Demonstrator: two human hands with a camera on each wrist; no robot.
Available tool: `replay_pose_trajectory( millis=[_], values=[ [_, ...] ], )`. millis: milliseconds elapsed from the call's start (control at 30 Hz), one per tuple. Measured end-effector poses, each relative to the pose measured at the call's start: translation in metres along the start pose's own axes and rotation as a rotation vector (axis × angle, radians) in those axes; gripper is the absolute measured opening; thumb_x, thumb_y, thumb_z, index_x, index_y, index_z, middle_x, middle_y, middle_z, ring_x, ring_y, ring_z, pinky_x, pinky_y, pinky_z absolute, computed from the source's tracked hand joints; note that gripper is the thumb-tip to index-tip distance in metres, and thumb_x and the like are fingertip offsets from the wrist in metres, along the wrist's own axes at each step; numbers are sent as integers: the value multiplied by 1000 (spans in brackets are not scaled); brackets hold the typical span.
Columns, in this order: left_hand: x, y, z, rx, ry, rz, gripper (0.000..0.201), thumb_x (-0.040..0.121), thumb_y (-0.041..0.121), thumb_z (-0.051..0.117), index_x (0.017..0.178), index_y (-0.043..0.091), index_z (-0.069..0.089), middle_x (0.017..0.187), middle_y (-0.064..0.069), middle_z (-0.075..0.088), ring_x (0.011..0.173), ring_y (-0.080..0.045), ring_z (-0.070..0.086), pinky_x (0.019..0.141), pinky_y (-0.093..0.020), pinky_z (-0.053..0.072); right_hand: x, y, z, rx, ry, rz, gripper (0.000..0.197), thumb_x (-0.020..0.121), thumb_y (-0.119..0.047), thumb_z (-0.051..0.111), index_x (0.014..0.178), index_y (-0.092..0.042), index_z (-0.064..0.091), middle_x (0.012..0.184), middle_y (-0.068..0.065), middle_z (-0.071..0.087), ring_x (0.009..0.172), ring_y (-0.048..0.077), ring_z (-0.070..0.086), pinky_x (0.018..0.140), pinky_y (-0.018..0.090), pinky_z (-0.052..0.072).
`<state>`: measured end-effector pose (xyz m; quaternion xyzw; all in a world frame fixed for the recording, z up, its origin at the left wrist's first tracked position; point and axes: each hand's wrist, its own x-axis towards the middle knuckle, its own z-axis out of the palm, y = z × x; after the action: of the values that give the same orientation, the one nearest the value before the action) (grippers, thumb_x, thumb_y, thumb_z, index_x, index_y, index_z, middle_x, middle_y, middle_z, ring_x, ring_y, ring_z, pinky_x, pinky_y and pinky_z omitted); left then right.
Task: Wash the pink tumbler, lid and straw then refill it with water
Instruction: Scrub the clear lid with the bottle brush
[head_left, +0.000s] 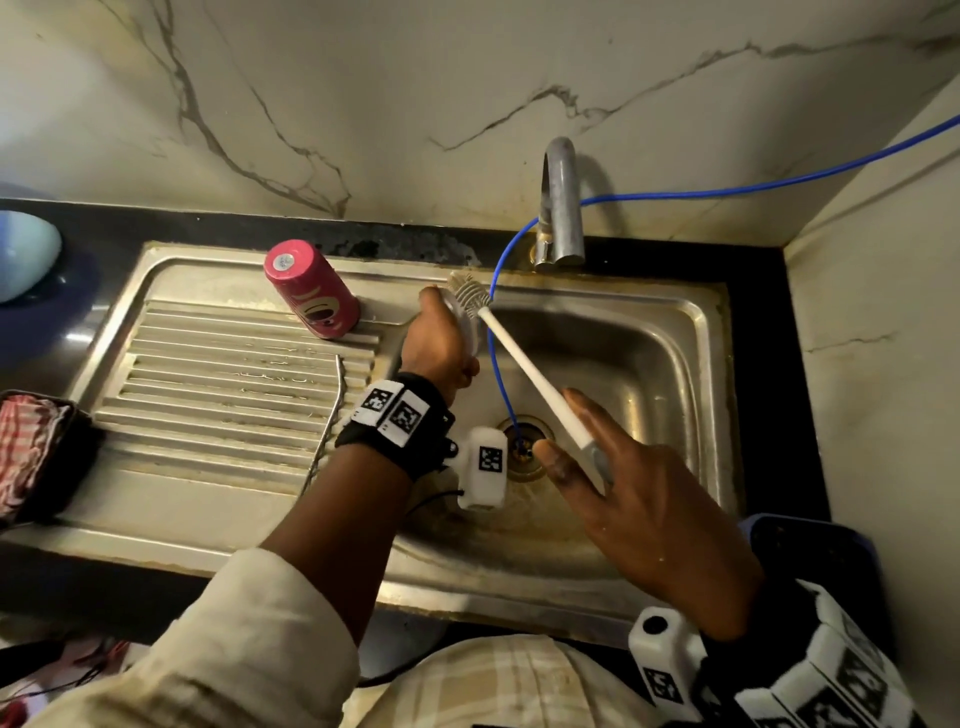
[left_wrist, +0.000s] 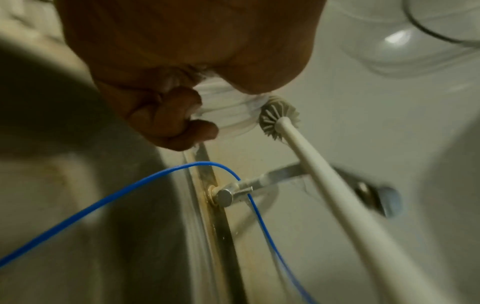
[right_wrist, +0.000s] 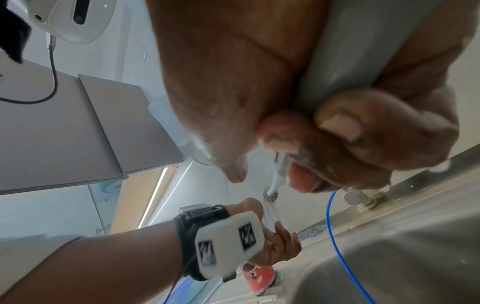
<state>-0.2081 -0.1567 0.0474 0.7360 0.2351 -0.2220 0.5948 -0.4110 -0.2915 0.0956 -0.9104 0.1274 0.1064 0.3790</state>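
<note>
We see the steel sink (head_left: 691, 332). The pink tumbler (head_left: 313, 291) stands upside down at 10 o'clock from its bowl. Our right hand (head_left: 644, 499) grips the white brush (head_left: 524, 358). Our left hand (head_left: 441, 340) curls its fingers round the clear lid (left_wrist: 228, 115).

Dim, warm light; wrist views blurred, perhaps by motion.

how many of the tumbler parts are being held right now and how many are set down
1 held: the clear lid in the left hand, brush against it. 2 set down: the pink tumbler upside down on the drainboard, and the metal straw lying there too.
</note>
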Motion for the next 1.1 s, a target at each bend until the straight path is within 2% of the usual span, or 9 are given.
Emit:
replay_pose_trajectory(
  millis=[67,133,300,433,533,733,833,967,1100],
  values=[
    [3,0,-5,-157,-46,-129,59,105,53,23,92,7,58,65,-10,49,46,-21,46,38,-15,27,-4,-1,5,-21,-32,2,78,87,-88,33,158,-56,23,67,-9,54,54,3,55,55,13,37],
    [2,-4,-7,-175,-84,-149,61,104,58,24,100,8,59,67,-9,51,46,-22,48,38,-15,29,-8,0,7,-31,-46,16,78,87,-87,33,158,-57,21,67,-10,52,55,3,55,55,13,37],
    [-9,-12,-4,-100,-174,-128,63,104,67,25,107,20,67,90,-8,69,77,-22,65,48,-21,41,-1,6,9,-15,12,32,77,87,-88,32,157,-55,25,61,-13,40,53,1,47,55,13,33],
    [-15,-8,0,39,-199,65,58,111,54,21,104,11,60,86,-11,64,68,-22,59,47,-25,38,1,6,6,6,45,24,72,88,-88,30,153,-58,24,62,-12,47,58,4,57,58,22,45],
    [-13,-13,6,1,-216,105,53,111,49,21,105,9,54,86,-18,62,54,-23,60,44,-27,38,-3,4,4,12,62,17,70,88,-88,32,151,-60,23,62,-13,47,56,0,52,57,17,41],
    [-11,-7,6,-229,-92,-65,56,111,47,24,84,9,55,55,-10,54,48,-24,51,50,-27,34,-18,4,7,-21,14,26,70,89,-86,34,153,-60,23,60,-7,53,53,5,58,60,20,47],
    [-8,-3,2,-318,-111,-155,65,111,57,19,82,10,54,47,-5,57,52,-23,47,54,-28,32,-24,6,8,-31,-25,40,70,88,-86,33,153,-60,22,60,-6,55,54,4,60,60,21,49],
    [-11,-9,3,-127,-199,-28,79,105,72,15,93,9,61,59,-5,61,56,-21,54,45,-25,39,-15,3,7,-17,13,47,71,88,-86,31,153,-58,23,63,-12,50,63,6,60,65,24,48],
    [-19,-14,8,-30,-250,138,98,98,81,21,142,-2,49,83,-22,62,45,-14,53,39,-24,37,-3,3,1,30,53,49,74,88,-87,30,154,-56,25,74,-12,55,76,14,68,68,25,47]
  ],
)
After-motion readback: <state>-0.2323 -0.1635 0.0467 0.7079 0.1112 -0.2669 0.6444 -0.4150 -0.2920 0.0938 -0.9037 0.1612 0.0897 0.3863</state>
